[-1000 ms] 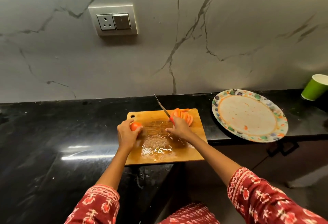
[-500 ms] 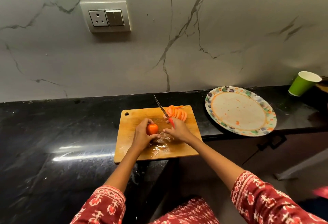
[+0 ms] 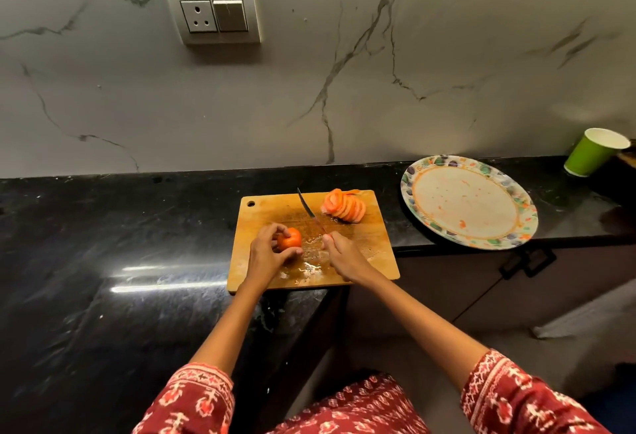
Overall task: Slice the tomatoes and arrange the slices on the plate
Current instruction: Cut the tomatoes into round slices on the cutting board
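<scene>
Your left hand [image 3: 266,254] cups the tomato [image 3: 289,238]; your right hand [image 3: 340,254] grips the knife [image 3: 310,211]; wet cutting board [image 3: 364,244], fingertips near the blade; slip risk.

Both forearms reach forward, the left hand [image 3: 266,253] cupped with fingers curled, the right hand [image 3: 340,254] fisted.

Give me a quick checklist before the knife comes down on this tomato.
1. Tomato on the cutting board: ok.
2. Left hand grips tomato: ok.
3. Right hand holds knife: ok.
4. Blade over tomato: not ok, it points past it on the right.
5. Left fingertips out of the cut line: cannot tell.
6. Plate free for the slices: ok.
</scene>
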Demonstrator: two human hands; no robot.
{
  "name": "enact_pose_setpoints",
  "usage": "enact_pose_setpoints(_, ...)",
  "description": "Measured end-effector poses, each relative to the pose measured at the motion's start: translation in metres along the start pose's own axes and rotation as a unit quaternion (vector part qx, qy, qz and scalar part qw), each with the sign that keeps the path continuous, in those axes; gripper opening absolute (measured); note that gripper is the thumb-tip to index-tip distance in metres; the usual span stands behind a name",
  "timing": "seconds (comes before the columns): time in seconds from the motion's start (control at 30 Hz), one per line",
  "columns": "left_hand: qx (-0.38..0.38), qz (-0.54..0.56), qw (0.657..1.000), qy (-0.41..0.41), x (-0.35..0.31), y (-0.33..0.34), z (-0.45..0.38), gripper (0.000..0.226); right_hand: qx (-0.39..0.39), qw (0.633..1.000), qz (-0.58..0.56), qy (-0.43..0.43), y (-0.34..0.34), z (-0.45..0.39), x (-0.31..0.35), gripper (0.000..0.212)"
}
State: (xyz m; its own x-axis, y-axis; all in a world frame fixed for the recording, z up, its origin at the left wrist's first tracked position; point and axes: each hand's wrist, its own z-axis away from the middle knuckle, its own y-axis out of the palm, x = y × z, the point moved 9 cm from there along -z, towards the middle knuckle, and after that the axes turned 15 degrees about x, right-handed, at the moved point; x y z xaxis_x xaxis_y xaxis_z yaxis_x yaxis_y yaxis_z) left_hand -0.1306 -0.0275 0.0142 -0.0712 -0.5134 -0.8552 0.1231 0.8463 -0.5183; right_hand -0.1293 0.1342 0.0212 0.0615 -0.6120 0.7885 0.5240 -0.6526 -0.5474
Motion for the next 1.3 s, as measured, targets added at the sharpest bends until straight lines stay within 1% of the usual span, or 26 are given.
enact_pose_setpoints(0.1,0.013,0.021,1.0,-0.001,0.002,0.001,0.0,0.037,0.015,0.999,0.029,0.01,0.013,0.008,0.004,0.028)
enact_pose_setpoints(0.23,0.048,0.02,0.998,-0.023,0.005,0.003,-0.004,0.045,-0.004,0.995,0.084,0.044,0.017,0.015,0.006,0.029)
enact_pose_setpoints(0.3,0.063,-0.01,0.997,-0.034,0.007,0.003,-0.008,0.047,-0.014,0.992,0.104,0.063,0.017,0.016,0.007,0.032)
enact_pose_setpoints(0.43,0.09,-0.053,0.993,-0.061,0.008,0.01,-0.014,0.048,-0.011,0.99,0.116,0.085,0.024,0.02,0.01,0.028)
enact_pose_setpoints(0.53,0.063,-0.059,0.995,-0.057,0.002,0.009,-0.014,0.045,-0.011,0.989,0.117,0.094,0.025,0.02,0.012,0.026)
enact_pose_setpoints(0.63,0.034,-0.036,0.998,-0.04,-0.002,0.002,-0.011,0.042,-0.018,0.988,0.113,0.101,0.022,0.021,0.013,0.023)
enact_pose_setpoints(0.77,0.001,-0.015,0.998,-0.058,0.001,-0.006,-0.007,0.048,-0.023,0.987,0.118,0.11,0.021,0.021,0.016,0.02)
enact_pose_setpoints(0.9,-0.001,-0.02,0.998,-0.063,0.003,-0.002,-0.006,0.058,-0.017,0.984,0.13,0.119,0.028,0.021,0.021,0.021)
enact_pose_setpoints(1.03,-0.011,-0.017,0.997,-0.073,0.003,-0.002,-0.005,0.057,-0.022,0.975,0.178,0.129,0.03,0.023,0.025,0.025)
enact_pose_setpoints(1.17,-0.013,-0.011,0.997,-0.078,0.002,-0.003,-0.006,0.056,-0.037,0.963,0.235,0.126,0.031,0.026,0.029,0.024)
enact_pose_setpoints(1.3,0.007,-0.014,0.996,-0.082,0.001,-0.002,-0.008,0.055,-0.041,0.959,0.25,0.127,0.031,0.019,0.031,0.024)
